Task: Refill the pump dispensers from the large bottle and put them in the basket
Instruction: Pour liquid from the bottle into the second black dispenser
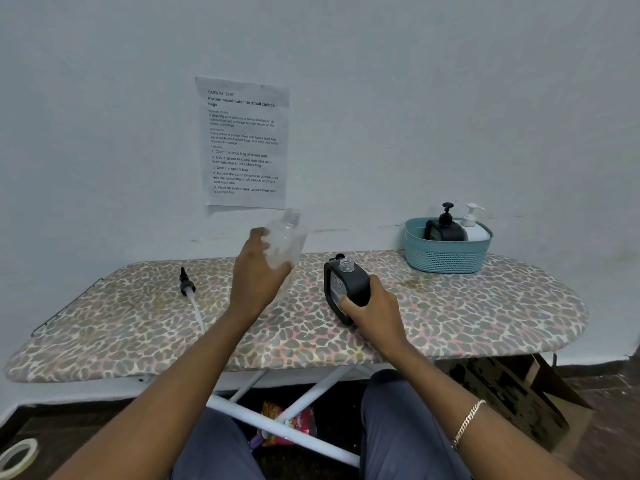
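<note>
My left hand (258,271) grips a clear large bottle (285,239), lifted above the board with its open neck pointing up and slightly right. My right hand (369,306) holds a black dispenser (346,285) that stands on the ironing board (450,306) with its neck open and no pump on it. A black pump head (187,285) with a white tube lies on the board to the left. At the back right a teal basket (446,258) holds a black pump dispenser (445,226) and a white pump dispenser (474,225).
The board has a leopard-print cover and stands against a white wall with a printed sheet (244,142) taped above it. Under it are white legs, a snack packet and a cardboard box (512,393). A tape roll (17,457) lies on the floor at the left.
</note>
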